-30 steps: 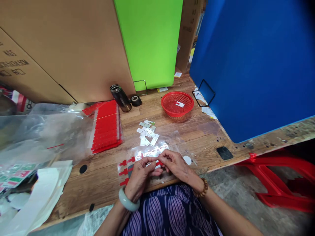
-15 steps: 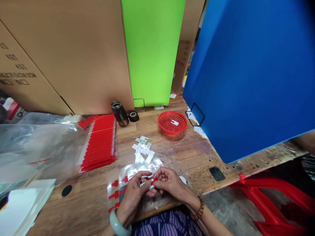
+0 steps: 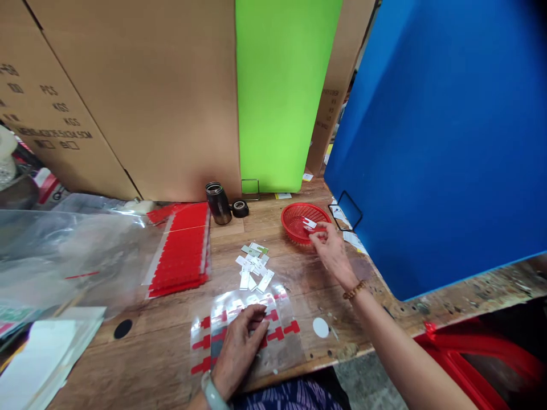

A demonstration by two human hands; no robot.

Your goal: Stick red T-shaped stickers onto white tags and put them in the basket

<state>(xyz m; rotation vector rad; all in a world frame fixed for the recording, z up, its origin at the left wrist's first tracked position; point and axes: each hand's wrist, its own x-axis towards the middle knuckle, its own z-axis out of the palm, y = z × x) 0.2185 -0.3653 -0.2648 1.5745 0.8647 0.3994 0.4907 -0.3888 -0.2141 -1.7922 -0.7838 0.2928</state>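
Small tag reaching the red basket, sheet pinned near the counter edge.

The left hand (image 3: 241, 336) lies flat, fingers spread, on the clear sheet of red tabs (image 3: 280, 330), gripping nothing. Beyond it lies the pile of white tags (image 3: 254, 266). The right hand (image 3: 331, 250) pinches a small tag (image 3: 311, 226) over the red basket (image 3: 294, 225) rim; the step looks like dropping it in, which calls only for opening that grip.

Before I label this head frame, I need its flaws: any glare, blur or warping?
Head view: glare streaks the clear plastic sheet under the left hand; the right hand at the red basket looks slightly soft; wide-angle warping bends the table edge; corners darken.
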